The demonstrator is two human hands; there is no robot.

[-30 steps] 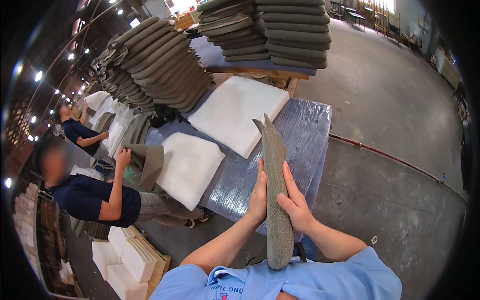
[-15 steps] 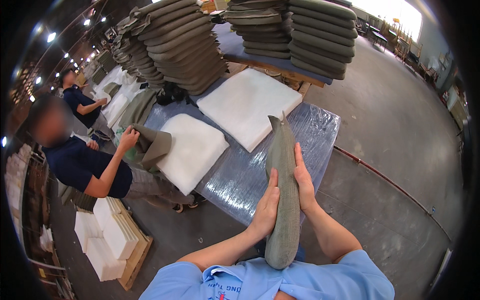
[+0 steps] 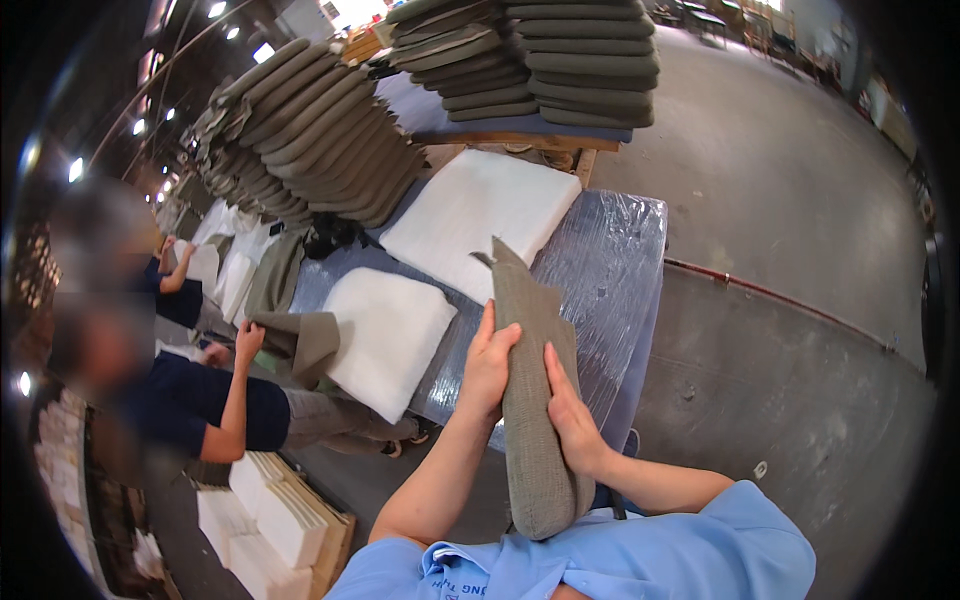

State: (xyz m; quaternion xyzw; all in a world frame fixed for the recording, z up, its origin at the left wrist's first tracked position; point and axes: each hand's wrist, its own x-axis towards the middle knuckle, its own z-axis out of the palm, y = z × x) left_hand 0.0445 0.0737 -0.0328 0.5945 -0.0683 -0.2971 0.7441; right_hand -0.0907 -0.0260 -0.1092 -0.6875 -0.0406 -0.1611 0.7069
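A grey-green fabric-covered cushion stands on edge between my hands, its near end against my blue shirt. Loose flaps of the cover stick up at its far end. My left hand grips the upper left side, thumb across the fabric and fingers mostly hidden. Against the right side presses my right hand, fingers stretched along the cover. Beyond the cushion, a white padded cushion insert lies on the plastic-wrapped table. A second white insert lies to the left.
At left, a co-worker holds a grey-green cover beside the nearer insert. Another person stands farther back. Tall stacks of covered cushions rise behind. White foam blocks sit on a pallet at lower left. A reddish hose crosses the floor at right.
The cushion has turned, showing more of its right face. My left hand has gone from lying flat to gripping its upper part; my right hand has slid lower. The whole view has shifted.
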